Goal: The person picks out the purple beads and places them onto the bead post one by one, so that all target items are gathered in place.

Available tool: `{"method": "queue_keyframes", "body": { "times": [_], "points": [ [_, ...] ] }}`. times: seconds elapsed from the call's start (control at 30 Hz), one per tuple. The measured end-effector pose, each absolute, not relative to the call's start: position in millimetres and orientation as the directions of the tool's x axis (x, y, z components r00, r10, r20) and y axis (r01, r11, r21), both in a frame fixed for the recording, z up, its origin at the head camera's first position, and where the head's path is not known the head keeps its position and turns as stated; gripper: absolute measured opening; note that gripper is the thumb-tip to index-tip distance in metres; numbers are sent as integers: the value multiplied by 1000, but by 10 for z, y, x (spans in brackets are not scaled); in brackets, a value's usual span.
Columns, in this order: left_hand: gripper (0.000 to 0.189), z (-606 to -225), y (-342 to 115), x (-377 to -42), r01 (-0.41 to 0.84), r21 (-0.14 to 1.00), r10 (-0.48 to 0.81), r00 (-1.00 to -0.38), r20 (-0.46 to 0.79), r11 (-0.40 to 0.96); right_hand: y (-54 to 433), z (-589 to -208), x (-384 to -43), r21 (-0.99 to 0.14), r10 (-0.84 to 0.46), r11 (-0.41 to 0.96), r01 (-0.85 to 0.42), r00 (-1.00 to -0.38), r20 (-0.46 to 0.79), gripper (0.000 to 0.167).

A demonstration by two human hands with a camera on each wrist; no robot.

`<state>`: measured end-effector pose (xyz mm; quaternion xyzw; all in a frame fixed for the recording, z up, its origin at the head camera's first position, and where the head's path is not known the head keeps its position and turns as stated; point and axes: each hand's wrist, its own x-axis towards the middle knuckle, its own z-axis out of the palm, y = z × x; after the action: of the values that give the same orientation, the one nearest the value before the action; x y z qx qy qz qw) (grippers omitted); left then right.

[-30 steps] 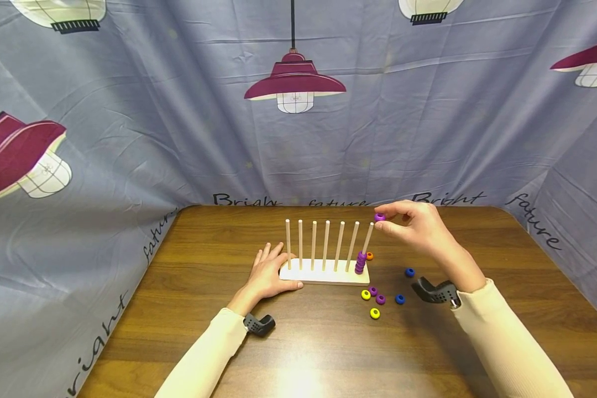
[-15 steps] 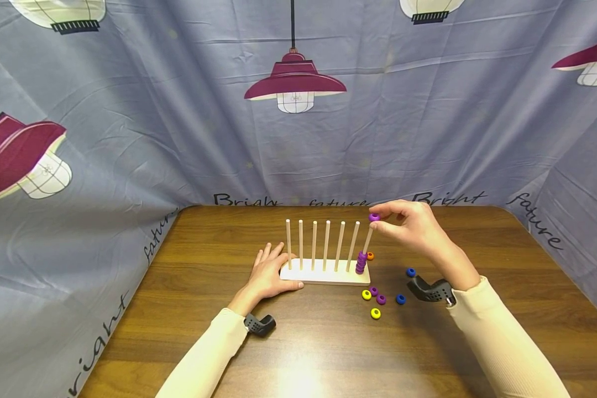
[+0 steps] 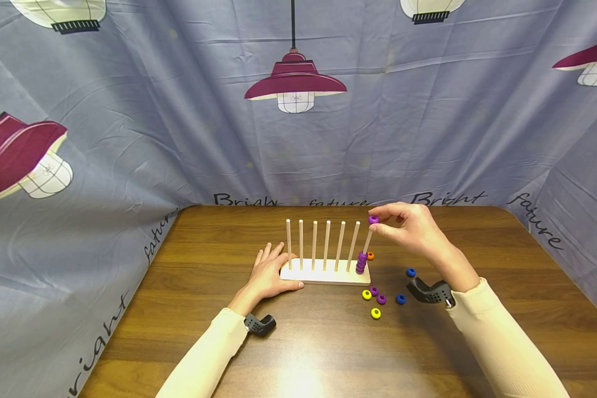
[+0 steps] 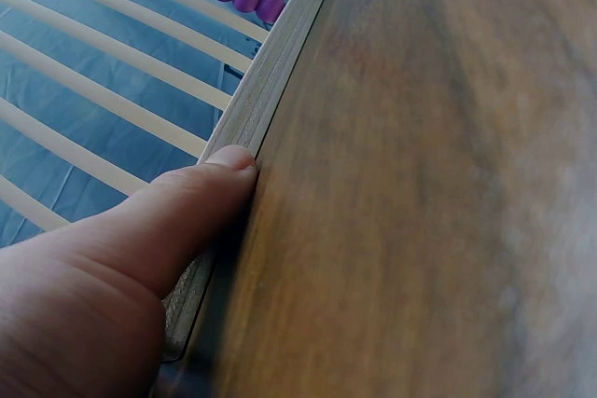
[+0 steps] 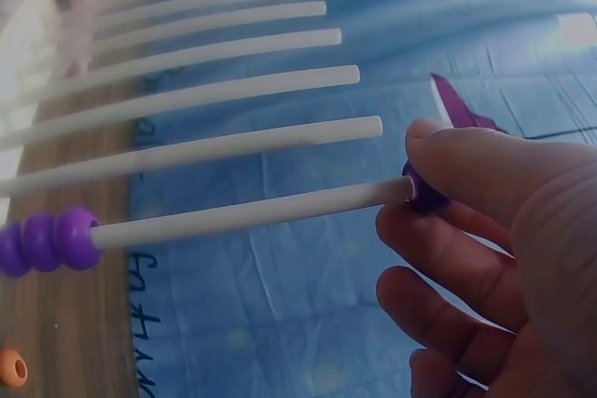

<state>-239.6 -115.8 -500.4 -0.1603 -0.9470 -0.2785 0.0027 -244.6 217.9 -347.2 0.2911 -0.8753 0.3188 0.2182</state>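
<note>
A wooden peg rack (image 3: 323, 278) with a row of upright pegs stands on the table. My left hand (image 3: 270, 276) holds its left end, thumb along the front edge and index finger at the back; in the left wrist view the thumb (image 4: 177, 216) presses the base's edge. Between thumb and fingertips my right hand (image 3: 410, 226) pinches a purple bead (image 5: 429, 191) at the top of the rightmost peg (image 5: 252, 214), whose tip meets the bead's hole. Several purple beads (image 3: 361, 262) are stacked low on that same peg.
Right of the rack's front lie two yellow beads (image 3: 375, 313), two purple beads (image 3: 381, 299) and two blue beads (image 3: 410, 272). An orange bead (image 3: 370, 256) lies behind the rack's right end. A printed curtain (image 3: 298, 149) hangs behind the wooden table (image 3: 219, 232).
My right hand has moved slightly left, bringing the purple bead from beside the rightmost peg onto its tip, then a touch lower. The left hand and rack have stayed put.
</note>
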Motion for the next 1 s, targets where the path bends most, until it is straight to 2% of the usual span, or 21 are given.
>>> {"method": "queue_keyframes", "body": {
  "times": [1.0],
  "points": [
    [71, -5012, -1162, -2406, 310, 520, 305, -947, 98, 796, 2200, -3547, -2437, -432, -388, 648, -628, -759, 523, 23]
  ]
}}
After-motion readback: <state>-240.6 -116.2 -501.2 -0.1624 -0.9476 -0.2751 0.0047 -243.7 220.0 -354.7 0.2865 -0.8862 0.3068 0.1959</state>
